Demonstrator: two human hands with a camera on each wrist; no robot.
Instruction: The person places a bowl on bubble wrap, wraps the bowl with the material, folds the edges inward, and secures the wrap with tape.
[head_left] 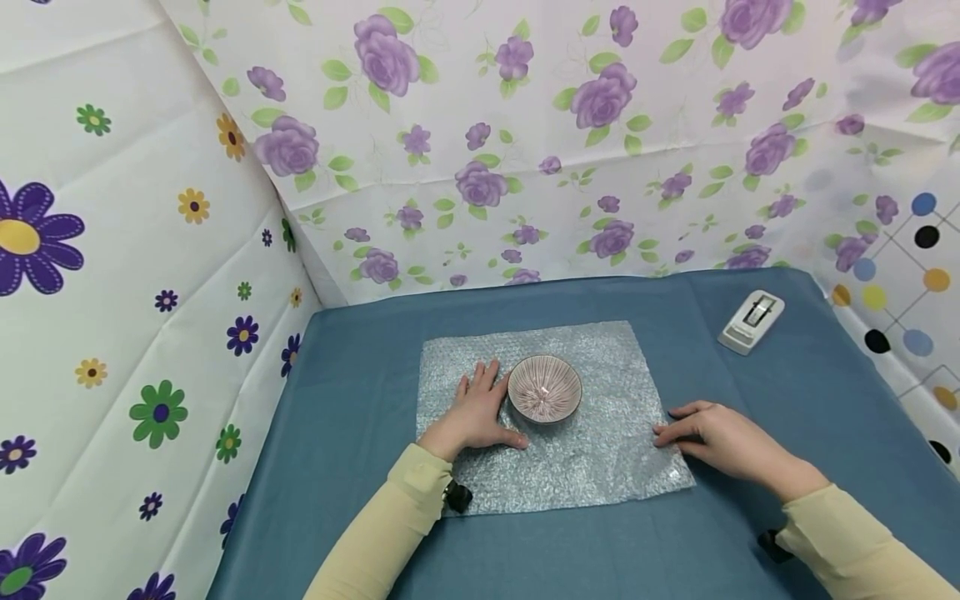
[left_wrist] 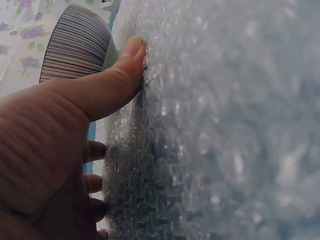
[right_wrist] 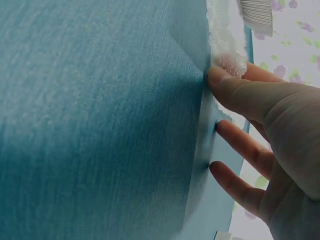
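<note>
A sheet of bubble wrap (head_left: 600, 467) lies flat on a blue cloth. Near its middle stands a small bowl (head_left: 545, 389), upright, with thin radiating stripes inside and dark lines on its outer wall (left_wrist: 77, 42). Fingers spread, my left hand (head_left: 480, 414) rests on the wrap just left of the bowl; whether it touches the bowl I cannot tell. At the sheet's right edge, the thumb and index finger of my right hand (head_left: 720, 437) pinch the bubble wrap (right_wrist: 227, 37). The other fingers of that hand (right_wrist: 295, 135) reach down to the cloth.
A white oblong object with a dark slot (head_left: 752, 322) lies at the back right of the blue cloth (head_left: 555, 554). Floral curtains (head_left: 480, 225) hang behind and on the left, and a dotted one (head_left: 900, 292) on the right.
</note>
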